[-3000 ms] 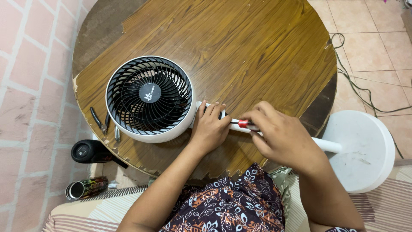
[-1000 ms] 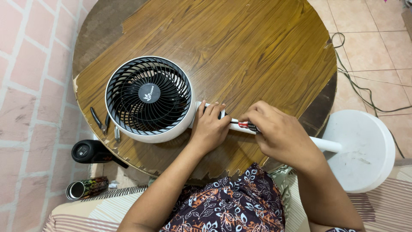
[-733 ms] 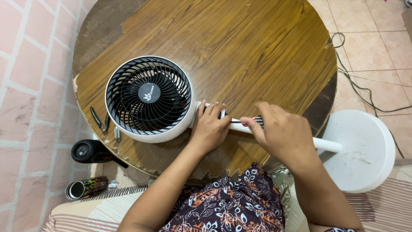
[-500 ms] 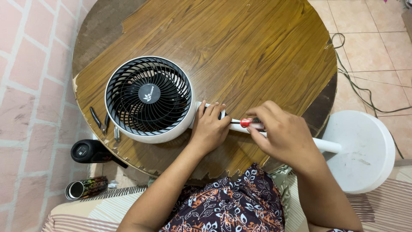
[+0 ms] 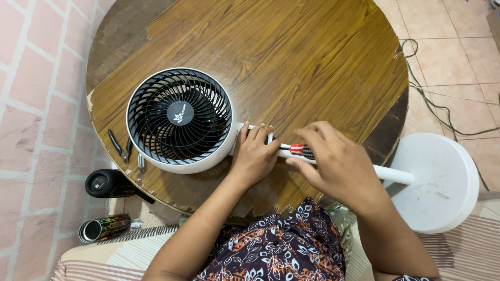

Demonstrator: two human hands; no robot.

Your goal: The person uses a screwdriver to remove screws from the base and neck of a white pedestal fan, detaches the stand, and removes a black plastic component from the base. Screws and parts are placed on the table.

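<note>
- Your left hand (image 5: 253,156) lies on the fan's neck (image 5: 259,133), fingers curled over it, just right of the fan head (image 5: 179,119) lying flat on the table (image 5: 291,57).
- Your right hand (image 5: 338,166) is closed round a screwdriver (image 5: 298,150); its tip, mostly hidden, seems to meet the neck.
- Pliers (image 5: 119,145) lie at the table's left edge.
- The fan's base (image 5: 442,182) overhangs at right.

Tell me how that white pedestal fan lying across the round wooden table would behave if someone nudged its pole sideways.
The white pedestal fan would probably pivot stiffly as one piece. Its round white base overhangs the round wooden table, so it may tip off. The left hand pressing on the neck likely steadies it.
</note>
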